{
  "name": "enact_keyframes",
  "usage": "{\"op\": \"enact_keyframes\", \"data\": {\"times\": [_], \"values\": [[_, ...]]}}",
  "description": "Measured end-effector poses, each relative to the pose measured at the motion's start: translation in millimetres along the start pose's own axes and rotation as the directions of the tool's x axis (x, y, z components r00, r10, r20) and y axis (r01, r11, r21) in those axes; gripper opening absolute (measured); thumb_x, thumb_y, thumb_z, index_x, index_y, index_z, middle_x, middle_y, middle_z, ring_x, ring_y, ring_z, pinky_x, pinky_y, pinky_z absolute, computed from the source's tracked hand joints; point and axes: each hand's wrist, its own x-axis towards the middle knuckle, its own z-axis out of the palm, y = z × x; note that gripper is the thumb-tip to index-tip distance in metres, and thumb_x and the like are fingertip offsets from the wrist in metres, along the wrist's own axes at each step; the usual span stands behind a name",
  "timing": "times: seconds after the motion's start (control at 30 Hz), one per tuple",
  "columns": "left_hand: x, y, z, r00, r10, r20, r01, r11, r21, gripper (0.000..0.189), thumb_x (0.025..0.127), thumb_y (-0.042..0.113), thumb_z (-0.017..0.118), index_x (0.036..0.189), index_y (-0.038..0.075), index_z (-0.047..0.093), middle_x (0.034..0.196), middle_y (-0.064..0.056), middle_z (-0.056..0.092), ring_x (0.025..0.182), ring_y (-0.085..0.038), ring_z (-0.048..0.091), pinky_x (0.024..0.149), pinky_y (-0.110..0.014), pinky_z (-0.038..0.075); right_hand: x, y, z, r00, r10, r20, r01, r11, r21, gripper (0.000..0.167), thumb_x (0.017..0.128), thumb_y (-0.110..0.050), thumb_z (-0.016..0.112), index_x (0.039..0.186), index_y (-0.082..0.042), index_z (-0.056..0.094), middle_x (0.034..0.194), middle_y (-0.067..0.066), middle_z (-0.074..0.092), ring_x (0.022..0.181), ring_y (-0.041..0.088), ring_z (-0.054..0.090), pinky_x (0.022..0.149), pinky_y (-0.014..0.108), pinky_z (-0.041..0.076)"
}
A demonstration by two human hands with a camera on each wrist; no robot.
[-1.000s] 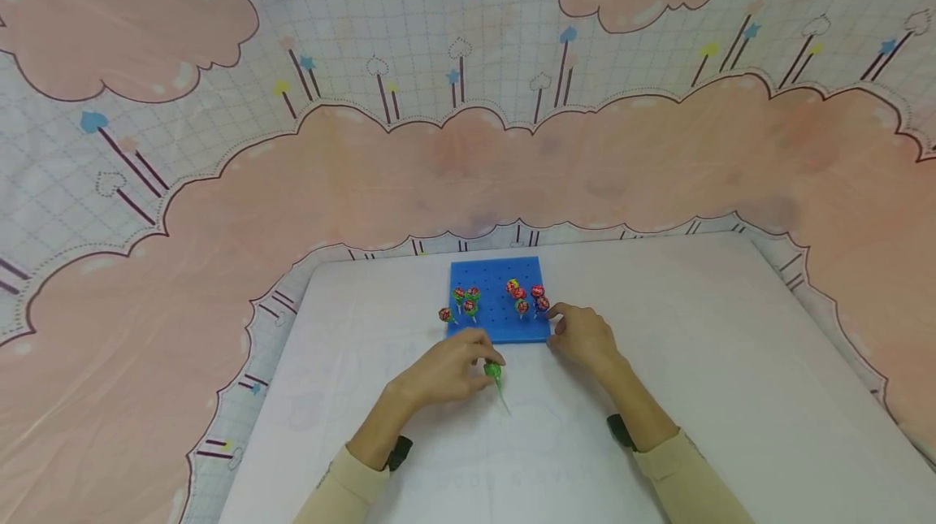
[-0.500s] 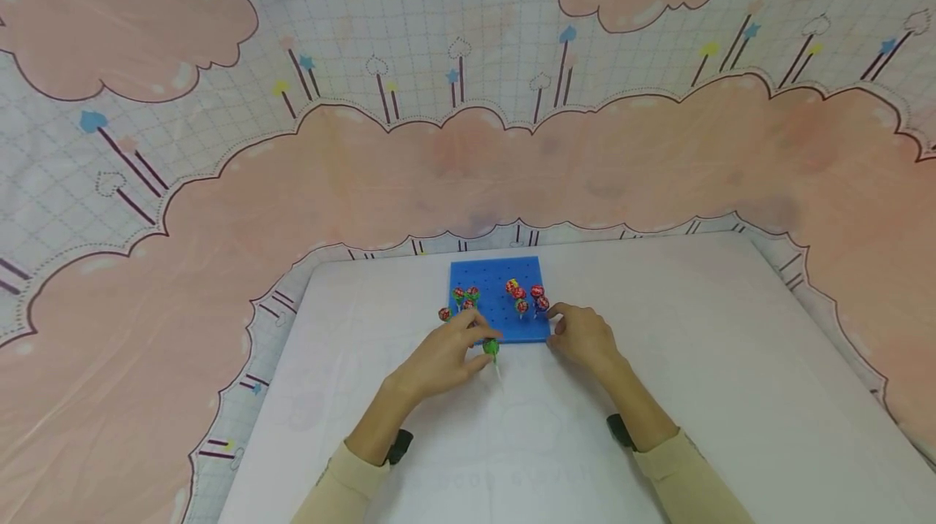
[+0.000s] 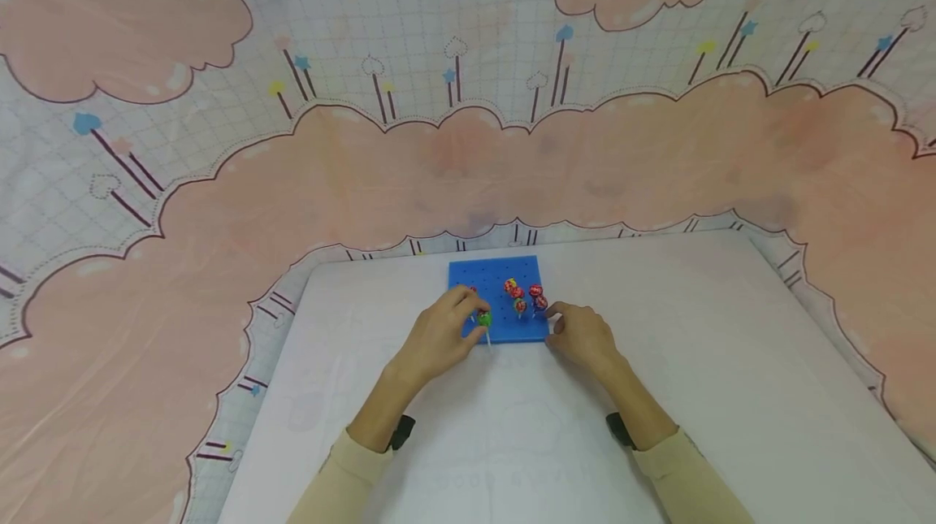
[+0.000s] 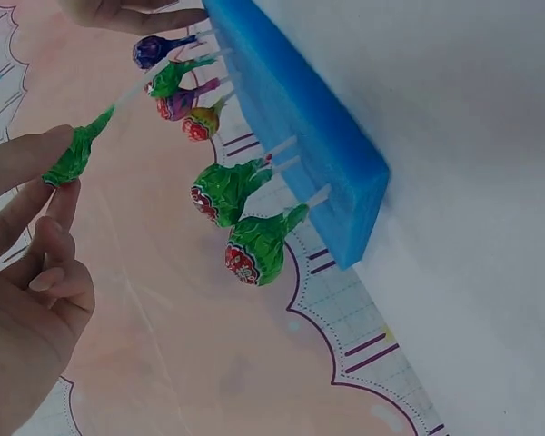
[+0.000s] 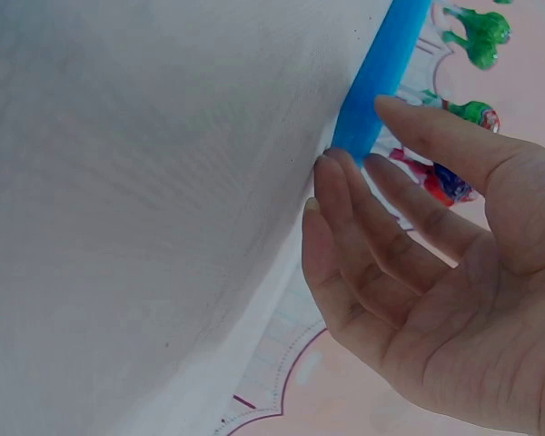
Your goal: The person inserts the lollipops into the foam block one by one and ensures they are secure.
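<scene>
My left hand (image 3: 435,335) pinches a green-wrapped lollipop (image 4: 77,154) by its head between thumb and fingers. Its white stick slants toward the blue pegboard (image 3: 493,270); in the head view it points downward over the board's front. Touching the board's right front corner is my right hand (image 3: 587,337), its fingers loosely bent and thumb against the blue side (image 5: 368,109). Green-wrapped lollipops (image 4: 254,247) stand in the board's left part, mostly hidden behind my left hand in the head view. A right-hand group of red, yellow and dark blue lollipops (image 3: 517,293) also stands there.
The board lies on a white table (image 3: 658,296) near its far edge. Small holes dot the board's back rows. Behind hangs a cloud-patterned cloth (image 3: 468,166). Dark wrist straps (image 3: 620,430) sit on both arms.
My left hand has moved forward from in front of the board to above its left front part, carrying the green lollipop. The right hand stays at the corner.
</scene>
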Motion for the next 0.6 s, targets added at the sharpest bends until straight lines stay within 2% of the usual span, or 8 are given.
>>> {"op": "enact_keyframes", "data": {"times": [0.13,0.6], "values": [[2.9,-1.9,-0.7,0.999,0.021,-0.037,-0.02,0.999,0.031,0.027,0.088,0.014,0.086,0.112,0.011,0.073,0.11,-0.001,0.063,0.101,-0.015,0.064,0.081,-0.028,0.06,0.1,-0.7,-1.1,1.0,-0.001,0.001,0.001,1.0,0.002,0.039,0.088,-0.015,0.084,0.125,-0.01,0.072,0.087,0.003,0.071,0.079,0.021,0.063,0.071,0.039,0.057],[15.7,-12.2,0.6,0.996,0.02,-0.089,-0.011,0.995,0.103,0.024,0.089,0.014,0.086,0.109,0.01,0.073,0.107,-0.003,0.066,0.093,-0.015,0.063,0.073,-0.026,0.059,-0.7,-1.1,-0.7,1.0,-0.008,-0.004,0.008,1.0,0.0,0.039,0.087,-0.014,0.084,0.125,-0.009,0.072,0.087,0.003,0.072,0.079,0.021,0.064,0.07,0.038,0.058]]}}
